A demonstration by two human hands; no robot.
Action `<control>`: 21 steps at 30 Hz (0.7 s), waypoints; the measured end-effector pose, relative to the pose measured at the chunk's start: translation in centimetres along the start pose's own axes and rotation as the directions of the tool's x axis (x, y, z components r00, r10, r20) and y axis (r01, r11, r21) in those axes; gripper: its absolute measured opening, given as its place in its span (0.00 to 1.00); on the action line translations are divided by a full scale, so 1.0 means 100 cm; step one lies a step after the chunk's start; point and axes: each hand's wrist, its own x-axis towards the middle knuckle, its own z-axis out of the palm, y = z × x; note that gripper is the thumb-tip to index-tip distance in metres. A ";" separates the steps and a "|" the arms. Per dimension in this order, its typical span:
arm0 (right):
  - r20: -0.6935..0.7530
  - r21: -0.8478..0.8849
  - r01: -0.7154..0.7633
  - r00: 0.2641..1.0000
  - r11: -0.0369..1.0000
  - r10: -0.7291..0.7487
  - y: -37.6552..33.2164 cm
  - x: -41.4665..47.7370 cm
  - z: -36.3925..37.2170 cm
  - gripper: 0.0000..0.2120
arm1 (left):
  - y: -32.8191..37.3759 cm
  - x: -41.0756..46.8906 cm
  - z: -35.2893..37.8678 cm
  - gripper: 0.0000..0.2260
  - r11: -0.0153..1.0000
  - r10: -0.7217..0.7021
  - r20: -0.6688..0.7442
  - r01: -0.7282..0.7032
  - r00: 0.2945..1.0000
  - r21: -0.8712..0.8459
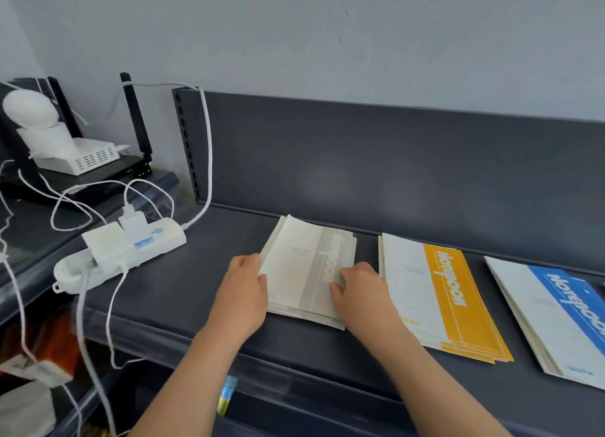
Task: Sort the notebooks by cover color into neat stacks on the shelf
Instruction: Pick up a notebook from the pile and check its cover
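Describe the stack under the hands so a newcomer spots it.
On the dark shelf, right of the power strip, three notebook stacks lie in a row. The grey stack is the leftmost. Its cover band is grey, unlike the yellow stack and the blue stack.

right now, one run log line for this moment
step: tidying grey-banded notebook stack | left hand: grips its left edge | right hand: on top cover | yellow-banded notebook stack, blue-banded notebook stack: to its right

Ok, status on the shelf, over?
Left hand grips left edge of grey stack, right hand on its cover. Edges ragged, not squared. Yellow stack and blue stack lie apart to its right. Power strip left, clear.
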 end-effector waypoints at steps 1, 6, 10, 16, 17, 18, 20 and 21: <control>-0.009 -0.022 0.011 1.000 1.000 -0.012 0.000 -0.001 -0.001 0.11 | 0.000 -0.001 0.000 0.10 0.999 0.002 -0.009 -0.002 1.000 0.039; -0.176 -0.068 0.094 0.979 0.993 -0.105 0.012 -0.013 -0.022 0.12 | 0.023 -0.008 -0.007 0.17 0.974 0.183 -0.141 -0.160 0.973 0.159; -0.226 -0.018 0.025 0.974 1.000 -0.029 0.036 -0.029 -0.044 0.17 | 0.058 -0.021 -0.005 0.13 0.959 0.284 -0.123 -0.278 0.951 0.059; -0.304 -0.016 -0.130 0.945 0.991 0.119 0.086 -0.065 -0.071 0.17 | 0.110 -0.047 0.020 0.13 0.909 0.407 -0.068 -0.411 0.911 -0.071; -0.315 -0.014 -0.154 0.939 0.988 0.142 0.097 -0.073 -0.078 0.16 | 0.121 -0.053 0.026 0.14 0.894 0.435 -0.062 -0.439 0.898 -0.088; -0.321 -0.010 -0.171 0.934 0.985 0.159 0.105 -0.079 -0.083 0.15 | 0.130 -0.057 0.030 0.14 0.883 0.455 -0.057 -0.459 0.889 -0.098; -0.338 0.000 -0.210 0.920 0.978 0.198 0.123 -0.093 -0.092 0.15 | 0.148 -0.066 0.040 0.15 0.871 0.478 -0.041 -0.480 0.877 -0.102; -0.349 0.006 -0.232 0.911 0.973 0.219 0.134 -0.101 -0.098 0.16 | 0.159 -0.070 0.046 0.15 0.865 0.492 -0.034 -0.493 0.870 -0.099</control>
